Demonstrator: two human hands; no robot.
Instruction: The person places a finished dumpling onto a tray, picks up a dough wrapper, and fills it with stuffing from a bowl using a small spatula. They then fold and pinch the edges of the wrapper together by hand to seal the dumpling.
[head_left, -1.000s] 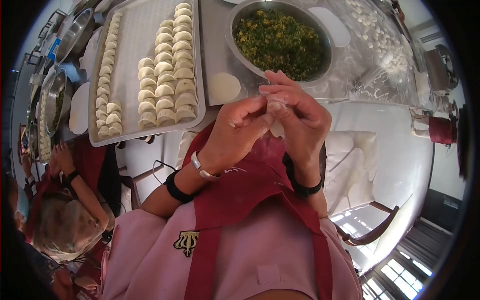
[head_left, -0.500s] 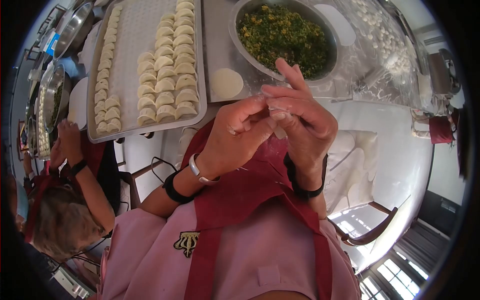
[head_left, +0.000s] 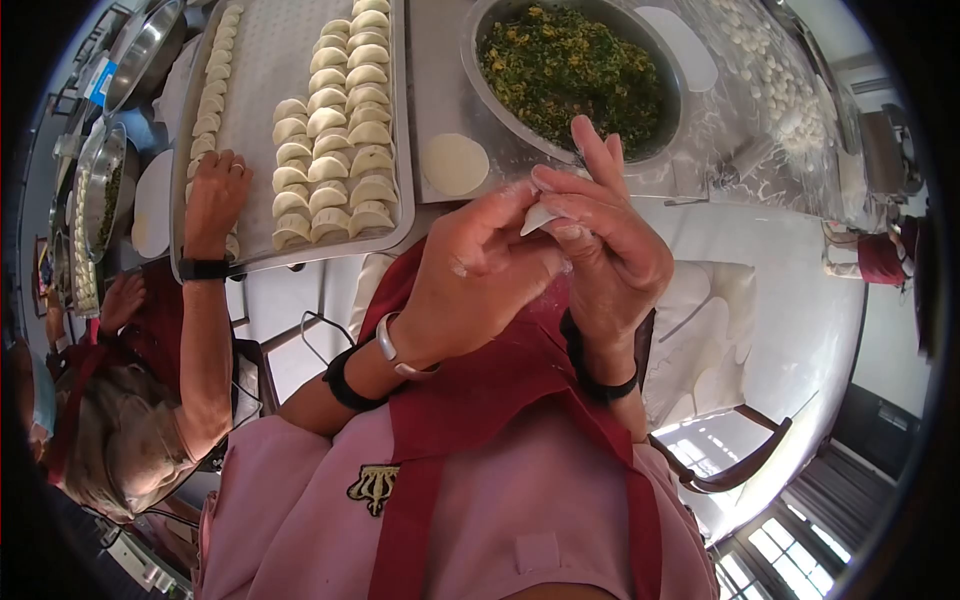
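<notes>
A dumpling shows as a pale edge between my two hands, mostly hidden by the fingers. My left hand, floury and with a silver bracelet at the wrist, pinches it from one side. On the other side my right hand has thumb and index finger closed on it, while its other fingers point up. Just beyond my hands stands a metal bowl of chopped green and yellow filling. A round dough wrapper lies flat on the table, left of that bowl.
On the left, a metal tray bears rows of folded dumplings. A co-worker's hand reaches over its near left corner. Small dough pieces lie on the floured table at right. A cushioned chair stands below the table edge.
My fingers have shifted along the dumpling, and its pale edge now shows higher, between the fingertips. The co-worker's hand has moved right and up, onto the tray's dumplings.
</notes>
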